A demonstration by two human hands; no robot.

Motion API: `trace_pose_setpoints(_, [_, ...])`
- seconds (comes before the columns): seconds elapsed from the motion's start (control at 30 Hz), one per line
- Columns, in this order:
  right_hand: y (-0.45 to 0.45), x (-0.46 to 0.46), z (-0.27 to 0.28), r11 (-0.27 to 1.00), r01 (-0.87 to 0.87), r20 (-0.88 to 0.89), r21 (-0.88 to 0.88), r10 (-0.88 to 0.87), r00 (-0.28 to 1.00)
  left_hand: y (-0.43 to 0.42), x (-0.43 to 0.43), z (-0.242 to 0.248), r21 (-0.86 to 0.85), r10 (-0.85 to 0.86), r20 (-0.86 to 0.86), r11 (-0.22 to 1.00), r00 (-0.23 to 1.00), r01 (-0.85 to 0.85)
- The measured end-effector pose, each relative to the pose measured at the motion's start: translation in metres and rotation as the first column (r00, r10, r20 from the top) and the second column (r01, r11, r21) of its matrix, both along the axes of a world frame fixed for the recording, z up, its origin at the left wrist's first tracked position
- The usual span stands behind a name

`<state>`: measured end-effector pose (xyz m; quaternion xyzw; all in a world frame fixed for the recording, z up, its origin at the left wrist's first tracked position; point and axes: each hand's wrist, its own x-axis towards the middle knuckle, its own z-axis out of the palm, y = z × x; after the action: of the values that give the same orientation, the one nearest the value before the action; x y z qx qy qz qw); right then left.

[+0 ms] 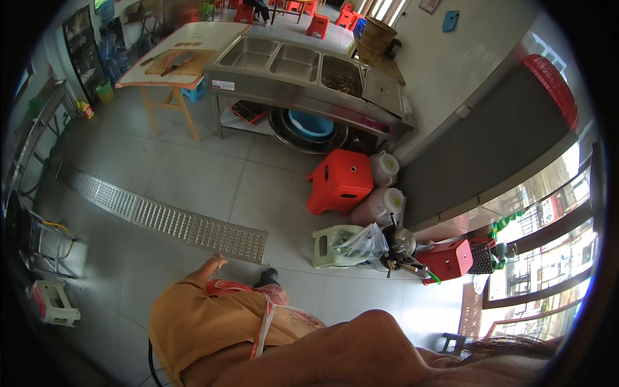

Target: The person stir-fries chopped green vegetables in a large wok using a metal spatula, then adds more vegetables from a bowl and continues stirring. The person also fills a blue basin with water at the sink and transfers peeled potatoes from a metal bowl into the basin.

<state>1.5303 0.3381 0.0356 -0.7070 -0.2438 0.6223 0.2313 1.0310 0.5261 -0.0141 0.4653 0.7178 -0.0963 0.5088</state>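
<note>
My left hand [217, 261] is small and partly blurred at the lower left of the view, above the grey tile floor [193, 145]. It hangs in front of a tan garment [213, 314], close to a red patterned apron [232, 286] with a white strap [263, 324]. I cannot make out how its fingers are set or whether they hold anything. My right hand is out of view. A dark shoe [269, 277] shows beyond the apron. Just past the hand, a metal drain grate [227, 239] runs across the floor.
Ahead stands a stainless steel food counter [290, 94] with sunken pans. A table [130, 72] at its left bears a cutting board [200, 63], meat and a cleaver [179, 63]. Red stools [343, 179], lidded plastic jars [387, 203] and a pale green stool [329, 246] line the right.
</note>
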Motion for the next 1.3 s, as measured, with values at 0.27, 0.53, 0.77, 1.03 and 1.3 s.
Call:
trace_pose_setpoints(0.27, [0.208, 0.037, 0.014, 0.984, 0.18, -0.075, 0.01, -0.178, 0.981, 0.071, -0.011, 0.06, 0.553, 0.101, 0.232, 0.804, 0.968, -0.216])
trace_pose_setpoints(0.53, [0.365, -0.032, 0.013, 0.998, -0.052, -0.088, 0.041, 0.055, 0.995, 0.056, -0.067, 0.049, -0.214, 0.705, -0.053, 0.683, 0.707, -0.698])
trace_pose_setpoints(0.77, [0.412, -0.077, -0.069, 0.824, -0.413, 0.016, 0.387, 0.442, 0.897, 0.174, -0.076, 0.031, -0.168, 0.793, 0.161, 0.608, 0.587, -0.776])
trace_pose_setpoints(1.03, [0.514, -0.051, -0.044, 0.997, 0.006, 0.074, -0.074, -0.001, 0.997, 0.373, -0.055, 0.063, 0.025, 0.638, 0.527, 0.648, 0.561, -0.761])
trace_pose_setpoints(1.3, [0.646, -0.076, -0.008, 0.985, 0.144, -0.06, -0.093, -0.15, 0.987, 0.342, -0.047, 0.021, -0.151, 0.797, 0.257, 0.591, 0.546, -0.792])
